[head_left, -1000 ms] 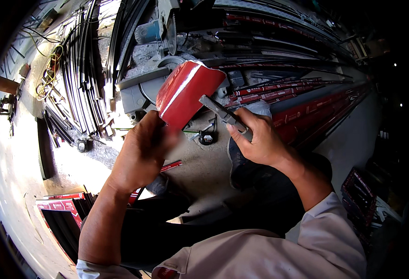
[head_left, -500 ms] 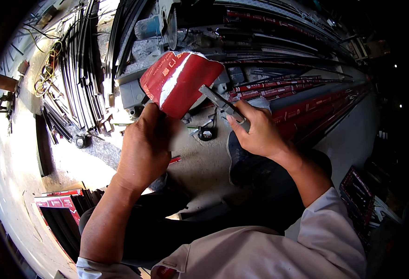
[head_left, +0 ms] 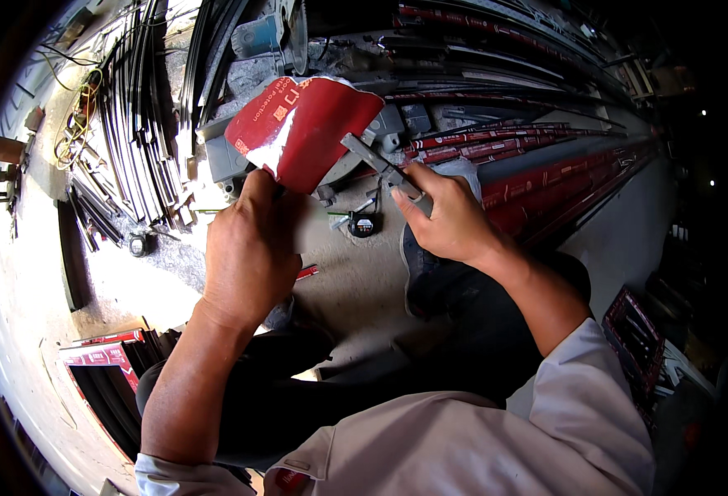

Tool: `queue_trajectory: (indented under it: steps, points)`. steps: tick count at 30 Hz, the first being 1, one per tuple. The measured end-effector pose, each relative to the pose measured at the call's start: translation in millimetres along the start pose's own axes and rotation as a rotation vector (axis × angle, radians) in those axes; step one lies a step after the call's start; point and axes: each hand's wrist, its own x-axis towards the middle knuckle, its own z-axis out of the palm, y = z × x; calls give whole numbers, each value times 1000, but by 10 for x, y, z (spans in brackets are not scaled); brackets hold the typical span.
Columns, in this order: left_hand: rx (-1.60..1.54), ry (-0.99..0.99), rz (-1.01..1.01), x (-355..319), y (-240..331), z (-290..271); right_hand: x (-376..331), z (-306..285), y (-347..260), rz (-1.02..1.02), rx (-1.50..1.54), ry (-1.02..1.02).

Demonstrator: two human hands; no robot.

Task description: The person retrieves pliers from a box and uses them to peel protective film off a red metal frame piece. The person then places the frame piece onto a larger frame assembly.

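A curved, glossy red sheet (head_left: 331, 124) with pale printing and a bright glare patch is raised in front of me. My left hand (head_left: 252, 248) is closed on its lower edge, the fingertips partly hidden behind the hand. My right hand (head_left: 451, 211) pinches a short grey metal bar (head_left: 376, 161) between thumb and fingers. The bar points up and left, its far end overlapping the sheet's right side; I cannot tell if they touch.
A saw with a round blade (head_left: 296, 37) stands beyond the sheet. Black tape measures (head_left: 364, 224) lie on the floor. Long dark strips (head_left: 136, 107) spread at the left, red-wrapped profiles (head_left: 537, 186) at the right. Frame-like pieces (head_left: 103, 355) sit by my left knee.
The red sheet has shifted left and slightly up, tilting a little, with my left hand on it. My right hand and the grey bar have moved slightly left and up.
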Motion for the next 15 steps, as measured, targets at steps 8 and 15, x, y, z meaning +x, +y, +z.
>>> queue_trajectory:
  steps: [8,15]
  points:
    - [-503,-121,-78,53,-109,-32,2,-58,-122,66,37,-40]
    - [-647,-230,-230,87,-73,-163,31,-142,-181,66,109,-136]
